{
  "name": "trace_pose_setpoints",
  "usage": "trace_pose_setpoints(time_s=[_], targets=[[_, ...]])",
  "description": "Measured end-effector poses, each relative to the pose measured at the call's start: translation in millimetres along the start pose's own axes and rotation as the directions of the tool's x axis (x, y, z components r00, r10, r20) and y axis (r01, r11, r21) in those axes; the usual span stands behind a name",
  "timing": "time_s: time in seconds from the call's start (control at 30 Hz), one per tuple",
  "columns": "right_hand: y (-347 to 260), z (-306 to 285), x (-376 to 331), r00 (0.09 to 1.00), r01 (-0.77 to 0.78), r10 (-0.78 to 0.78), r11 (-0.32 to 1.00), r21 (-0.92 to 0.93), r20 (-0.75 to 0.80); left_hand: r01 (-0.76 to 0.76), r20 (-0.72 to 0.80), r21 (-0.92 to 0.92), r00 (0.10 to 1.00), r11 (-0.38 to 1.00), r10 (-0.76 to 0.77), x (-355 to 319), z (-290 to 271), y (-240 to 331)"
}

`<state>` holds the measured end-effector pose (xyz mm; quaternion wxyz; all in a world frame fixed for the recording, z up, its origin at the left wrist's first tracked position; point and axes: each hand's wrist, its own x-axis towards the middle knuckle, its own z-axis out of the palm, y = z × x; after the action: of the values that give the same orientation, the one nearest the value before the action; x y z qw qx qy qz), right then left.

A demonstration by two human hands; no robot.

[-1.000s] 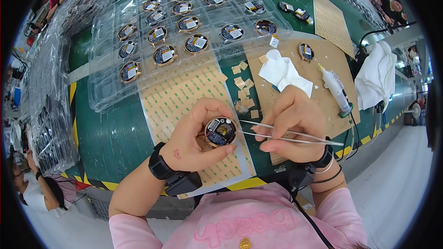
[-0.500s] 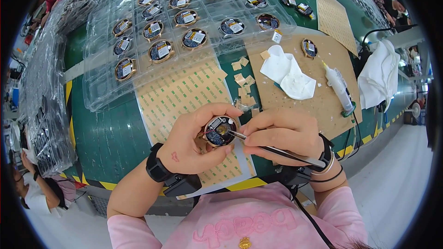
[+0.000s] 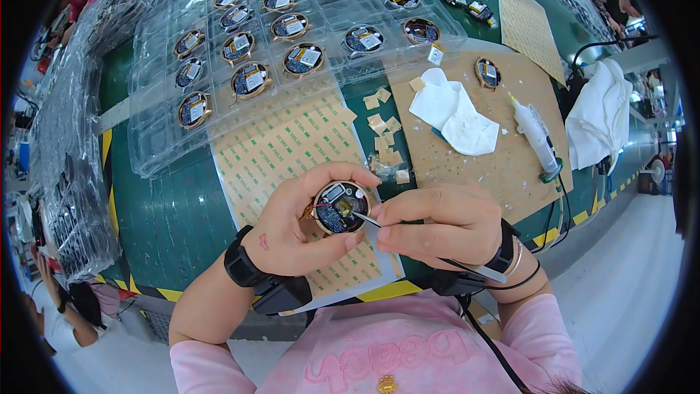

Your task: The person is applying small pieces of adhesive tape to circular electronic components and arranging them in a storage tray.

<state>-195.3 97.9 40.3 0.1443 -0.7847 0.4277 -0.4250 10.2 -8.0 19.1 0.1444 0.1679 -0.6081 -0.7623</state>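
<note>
My left hand (image 3: 295, 222) curls round the rim of an open round watch case (image 3: 340, 206), its inner circuit parts facing up. Thin red wires show at the case's left side. Between the thumb and fingers of my right hand (image 3: 443, 225) is a pair of metal tweezers (image 3: 474, 268). The tweezers' tips reach into the case, at a yellowish patch right of its middle; whether they grip anything there is too small to tell. Beneath both hands lies a tan adhesive sheet (image 3: 281, 138) with green print.
A clear plastic tray (image 3: 164, 135) with several watch cases stands at the back left. Small tan adhesive pieces (image 3: 378, 124) lie beyond my hands. A brown board (image 3: 437, 182) to the right bears white cloths (image 3: 467, 128), another watch case (image 3: 488, 73) and a syringe-like dispenser (image 3: 534, 135).
Both hands have shifted slightly left with the watch case and tweezers. The tweezers now slant more steeply, their tips still inside the case.
</note>
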Motion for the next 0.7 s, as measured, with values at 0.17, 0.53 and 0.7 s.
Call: trace_pose_setpoints(time_s=[0.17, 0.53, 0.7], targets=[[-2.3, 2.9, -1.1, 0.999, -0.004, 0.004, 1.0, 0.001, -0.037, -0.034, 0.005, 0.003, 0.999, 0.999, 0.034, -0.1, -1.3, 0.8], [-6.4, 1.5, 2.8, 0.991, -0.124, 0.131, 0.982, 0.145, -0.038, -0.136, -0.014, 0.001, 0.991, 0.991, 0.136, 1.5, 1.5, -0.7], [-6.1, -2.2, 3.2, 0.994, -0.108, 0.109, 0.984, 0.14, -0.001, -0.159, 0.002, 0.054, 0.987, 0.986, 0.159, 1.8, 1.6, -0.5]])
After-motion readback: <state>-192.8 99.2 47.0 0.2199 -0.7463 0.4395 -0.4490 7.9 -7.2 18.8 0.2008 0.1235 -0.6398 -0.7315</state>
